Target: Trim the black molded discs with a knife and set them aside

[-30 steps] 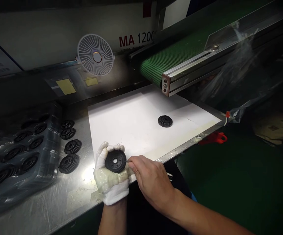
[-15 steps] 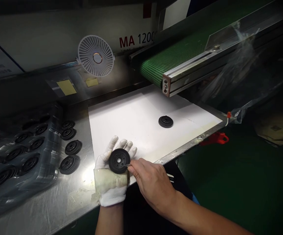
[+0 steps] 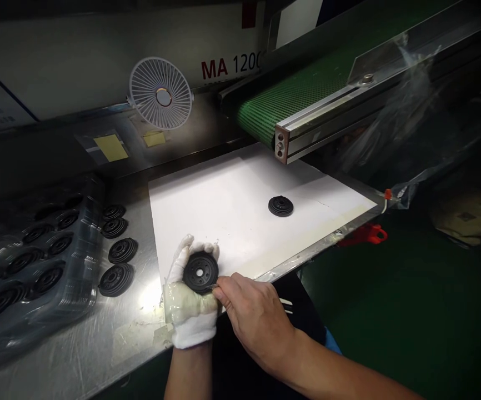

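A round black plastic part with a central hole [image 3: 200,272] rests in my left hand [image 3: 190,308], which wears a white glove with clear tape around the palm. The gloved fingers curl around the part's far rim. My bare right hand [image 3: 252,311] pinches a small thin tool [image 3: 213,286], its tip at the part's near right edge; most of the tool is hidden by the fingers. Another black round part [image 3: 281,206] lies on the white sheet [image 3: 224,194]. Several more black parts [image 3: 116,279] stand in a row on the metal table at the left.
A clear plastic tray [image 3: 78,278] holding several black parts sits at the far left. Behind the sheet stands a white fan [image 3: 161,93]. A green conveyor [image 3: 290,103] overhangs the sheet's back right, with plastic film [image 3: 411,100] hanging beside it. A red handle [image 3: 365,235] shows past the table edge.
The gloved fingers have curled in from stretched out and now close around the part, which has turned slightly. My right hand stays at the part's near right edge.
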Motion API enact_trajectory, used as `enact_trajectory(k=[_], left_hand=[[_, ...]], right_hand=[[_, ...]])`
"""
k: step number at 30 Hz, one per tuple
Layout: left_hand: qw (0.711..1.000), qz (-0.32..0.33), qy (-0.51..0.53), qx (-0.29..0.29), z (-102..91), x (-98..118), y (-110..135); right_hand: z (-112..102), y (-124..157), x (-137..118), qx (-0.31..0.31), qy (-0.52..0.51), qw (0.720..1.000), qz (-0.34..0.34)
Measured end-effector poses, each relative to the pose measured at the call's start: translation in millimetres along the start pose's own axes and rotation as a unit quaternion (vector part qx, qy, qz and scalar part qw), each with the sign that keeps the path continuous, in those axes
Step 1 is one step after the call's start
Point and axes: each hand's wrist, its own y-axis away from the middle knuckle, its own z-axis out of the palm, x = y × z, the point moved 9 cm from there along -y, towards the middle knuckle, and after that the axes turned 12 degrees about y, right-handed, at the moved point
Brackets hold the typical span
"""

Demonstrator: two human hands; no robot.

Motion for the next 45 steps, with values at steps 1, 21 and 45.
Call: enact_trajectory(k=[1,21,45], left_hand=[[0.999,-0.035,-0.012,-0.004,1.3,-4,2],[0.997,-0.017,0.047,0.064,1.6,1,5],[0.324,0.37,-0.845,-0.208,-3.9,123,-12]], right_hand=[[-1,-1,2,0.001,-0.002,1.0,-0.001],[9,0,28,-0.072,-0.328,0.934,0.126],[-91,-7,198,0.001,0.018,0.972,0.233]])
